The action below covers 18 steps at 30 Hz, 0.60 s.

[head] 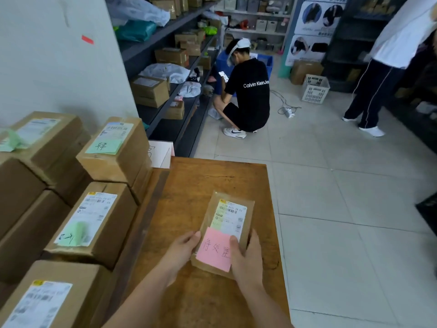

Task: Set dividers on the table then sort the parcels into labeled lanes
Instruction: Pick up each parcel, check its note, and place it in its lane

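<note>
Flat parcel (246,210) w/ pink note (214,253) near table's (196,181) right edge, L hand (183,248) pinches left side, R hand (247,259) grips right.

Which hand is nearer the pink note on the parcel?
Right. The right hand lays its thumb on the right edge of the pink note; the left hand holds the left edge of the parcel, just beside the note.
</note>
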Available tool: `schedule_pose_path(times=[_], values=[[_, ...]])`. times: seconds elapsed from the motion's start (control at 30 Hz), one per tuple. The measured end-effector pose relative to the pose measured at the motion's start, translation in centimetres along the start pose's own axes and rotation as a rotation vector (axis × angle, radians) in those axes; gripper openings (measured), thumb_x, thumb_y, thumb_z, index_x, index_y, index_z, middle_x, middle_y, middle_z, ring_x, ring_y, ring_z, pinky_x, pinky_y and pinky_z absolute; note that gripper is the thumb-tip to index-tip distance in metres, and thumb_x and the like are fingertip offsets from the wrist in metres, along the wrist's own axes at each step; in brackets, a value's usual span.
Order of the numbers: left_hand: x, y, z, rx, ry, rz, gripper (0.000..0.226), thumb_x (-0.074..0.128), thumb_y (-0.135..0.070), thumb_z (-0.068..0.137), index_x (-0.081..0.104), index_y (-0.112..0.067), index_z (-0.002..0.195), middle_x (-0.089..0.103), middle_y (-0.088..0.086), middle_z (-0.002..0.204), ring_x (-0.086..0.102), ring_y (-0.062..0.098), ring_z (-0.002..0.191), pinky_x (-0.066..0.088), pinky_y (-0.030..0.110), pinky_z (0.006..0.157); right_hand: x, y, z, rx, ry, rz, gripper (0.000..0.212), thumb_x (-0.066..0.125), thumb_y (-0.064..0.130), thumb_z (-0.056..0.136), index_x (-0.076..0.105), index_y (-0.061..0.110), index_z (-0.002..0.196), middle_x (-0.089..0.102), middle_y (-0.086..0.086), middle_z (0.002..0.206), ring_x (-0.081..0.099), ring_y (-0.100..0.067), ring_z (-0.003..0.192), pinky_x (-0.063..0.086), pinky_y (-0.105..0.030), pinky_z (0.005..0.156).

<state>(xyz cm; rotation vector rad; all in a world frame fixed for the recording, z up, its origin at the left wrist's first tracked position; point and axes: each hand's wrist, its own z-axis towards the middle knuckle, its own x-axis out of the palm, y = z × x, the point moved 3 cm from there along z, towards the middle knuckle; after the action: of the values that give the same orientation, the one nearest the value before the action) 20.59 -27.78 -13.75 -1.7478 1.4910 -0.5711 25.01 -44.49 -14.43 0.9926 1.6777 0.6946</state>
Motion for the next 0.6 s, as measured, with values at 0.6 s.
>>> schedule_pose_path(times=[0.6], values=[[-4.4,2.4,-17.7,0.308,-0.288,-0.009,0.047,0.044,-0.044,0.098,0.045,-0.03,0.142,0.058,-0.007,0.133,0.055,0.014,0.12,0.044,0.039,0.104,-0.8,4.6,-17.4,-0.212,-0.041,0.406,0.047,0.056,0.051,0.082,0.041,0.043,0.126,0.06,0.016,0.121,0.068,-0.008,0.096,0.059,-0.022,0.069]])
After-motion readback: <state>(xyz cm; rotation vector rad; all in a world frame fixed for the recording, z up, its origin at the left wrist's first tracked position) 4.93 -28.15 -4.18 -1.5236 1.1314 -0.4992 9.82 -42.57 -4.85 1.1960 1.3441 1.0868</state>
